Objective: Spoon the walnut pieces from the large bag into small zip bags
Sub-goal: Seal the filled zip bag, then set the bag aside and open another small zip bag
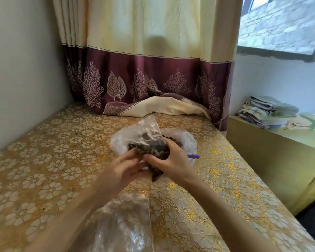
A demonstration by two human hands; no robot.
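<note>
A small clear zip bag [149, 137] filled with dark walnut pieces is held tilted above the table, its empty top corner pointing up and away. My left hand [124, 166] pinches its near left edge. My right hand [173, 160] grips its right side, fingers curled round the filled part. Behind it the large clear bag [187, 140] lies open on the table with walnut pieces inside. A purple spoon handle [194, 155] sticks out to the right from behind my right hand; its bowl is hidden.
The table [44, 170] wears a gold floral cover. More clear plastic bags [122, 226] lie at the near edge under my forearms. A curtain [153, 84] hangs at the back, its hem on the table. Folded towels [269, 111] sit on a green ledge to the right.
</note>
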